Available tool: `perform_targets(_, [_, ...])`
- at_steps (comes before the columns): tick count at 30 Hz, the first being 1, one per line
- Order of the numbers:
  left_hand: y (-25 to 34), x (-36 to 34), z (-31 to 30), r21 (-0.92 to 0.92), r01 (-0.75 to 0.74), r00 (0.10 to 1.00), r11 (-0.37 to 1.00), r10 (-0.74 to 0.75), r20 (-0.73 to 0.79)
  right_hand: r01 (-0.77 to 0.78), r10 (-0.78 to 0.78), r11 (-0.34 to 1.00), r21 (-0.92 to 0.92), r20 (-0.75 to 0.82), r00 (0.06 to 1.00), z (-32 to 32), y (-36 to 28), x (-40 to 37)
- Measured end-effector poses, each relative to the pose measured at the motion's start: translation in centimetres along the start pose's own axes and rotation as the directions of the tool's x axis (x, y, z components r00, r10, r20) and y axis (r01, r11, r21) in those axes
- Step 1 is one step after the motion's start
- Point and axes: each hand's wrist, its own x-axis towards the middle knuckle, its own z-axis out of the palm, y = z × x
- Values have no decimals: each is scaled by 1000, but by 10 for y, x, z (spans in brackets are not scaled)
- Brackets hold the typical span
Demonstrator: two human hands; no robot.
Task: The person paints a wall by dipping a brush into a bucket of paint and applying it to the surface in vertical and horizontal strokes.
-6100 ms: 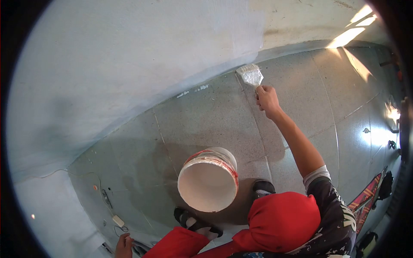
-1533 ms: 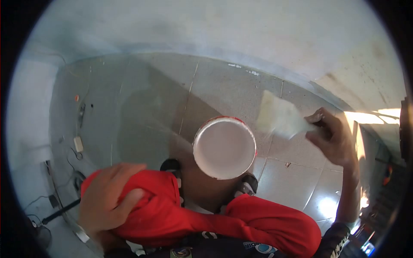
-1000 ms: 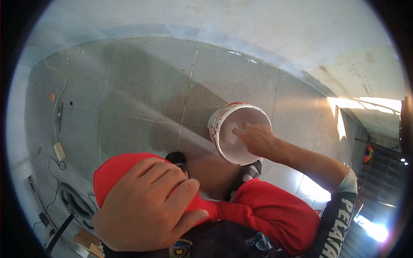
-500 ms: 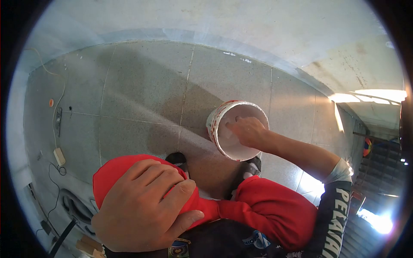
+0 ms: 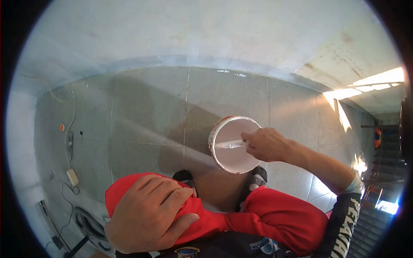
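Note:
A round bucket point(image 5: 214, 160) with a white, red-marked rim stands on the floor before my feet. Pale, whitish-pink liquid point(image 5: 234, 161) fills part of it. Over the bucket's right side, my right hand point(image 5: 269, 145) is closed around a white-coated stick point(image 5: 232, 144), which points left across the bucket's opening. The far end of the stick is hard to make out against the liquid. My left hand point(image 5: 150, 213) lies flat on my red-trousered left knee, fingers stretched and holding nothing.
A pale wall point(image 5: 193, 38) curves along the back. To the left, a power strip point(image 5: 73, 177) with a cable lies on the tiled floor, near an orange ring point(image 5: 62, 127) and a dark wheel-like object point(image 5: 89, 228). Sunlight strikes the right side.
My right hand has risen out of the bucket and moved right, bringing the white-coated stick into sight. The whole view has tilted upward a little. My left hand stays on the knee.

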Motion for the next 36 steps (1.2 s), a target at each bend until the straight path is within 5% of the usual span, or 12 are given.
perform_targets(5, [5, 14, 5, 67, -27, 999, 997, 26, 18, -136, 142, 929, 345, 7, 990, -8, 42, -28])
perform_targets(7, [11, 23, 6, 58, -25, 999, 998, 23, 47, -120, 114, 793, 598, 47, 992, 1, 59, -40])
perform_targets(10, [27, 28, 6, 76, 39, 996, 996, -45, 71, -257, 229, 634, 730, 140, 963, 6, 65, -55])
perform_targets(14, [33, 42, 15, 107, 55, 996, 993, -62, 66, -228, 186, 503, 834, 153, 971, 39, 99, -58])
perform_targets(17, [44, 46, 21, 124, 77, 994, 989, -86, 73, -180, 23, 238, 954, 179, 983, 51, 94, -66])
perform_targets(24, [48, 47, 32, 137, 192, 976, 972, -203, 74, -29, -78, 109, 994, 38, 996, 60, 114, -74])
perform_targets(26, [51, 53, 32, 140, 232, 968, 962, -243, 66, 60, -102, -118, 991, -72, 992, 52, 130, -81])
perform_targets(30, [51, 72, 35, 32, 435, 897, 900, -436, 77, 341, -17, -344, 875, -369, 929, 35, 197, -100])
perform_targets(32, [34, 77, 36, 5, 429, 899, 903, -428, 92, 493, 218, -189, 849, -453, 864, 37, 224, -101])
perform_targets(36, [10, 87, 34, -19, 455, 884, 890, -449, 133, 515, 482, 1, 857, -452, 751, 80, 291, -65])
